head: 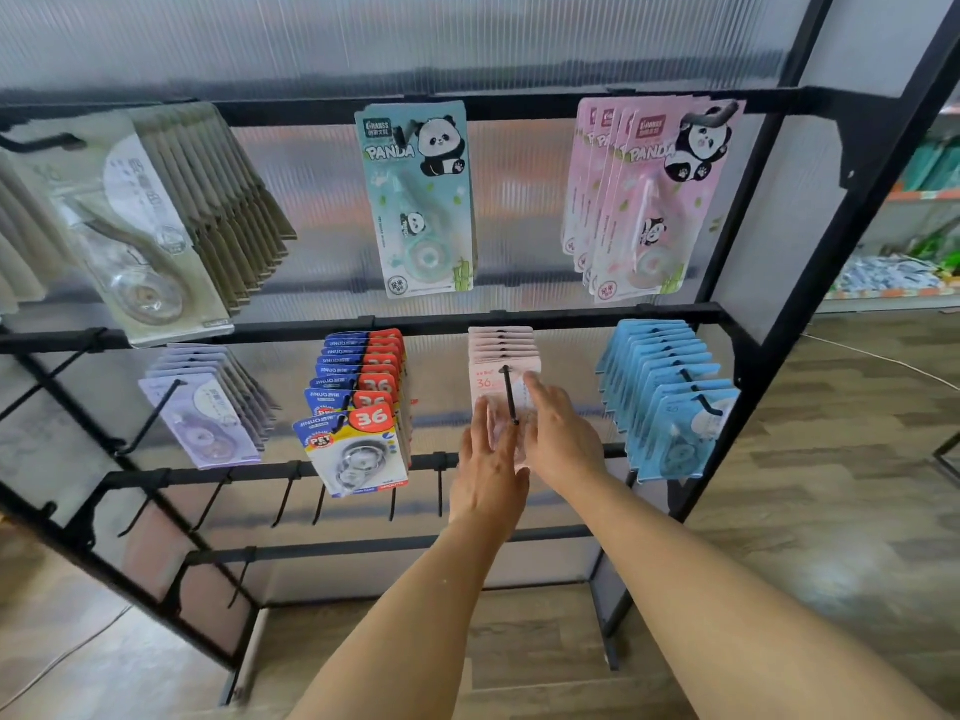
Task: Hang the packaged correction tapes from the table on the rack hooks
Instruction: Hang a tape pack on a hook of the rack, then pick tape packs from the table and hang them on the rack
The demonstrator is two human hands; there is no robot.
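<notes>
Although most hooks on the rack already carry packs, the job looks only partly done. From the head view, both hands are at the pink packs on the middle row's hook: the left hand and right hand lie with straight, released fingers against the front pack, seemingly pushing it back; neither grasps anything. Neighbouring hooks hold blue packs, red-and-blue packs and lilac packs; above hang one teal panda pack, pink panda packs and grey packs. The short hooks along the lower bar are bare, so more hanging probably remains. No counter is in view, so I cannot tell what is left there. Behind the rack is ribbed translucent panelling; the floor is wood-look planks, with stocked shelves far right.
</notes>
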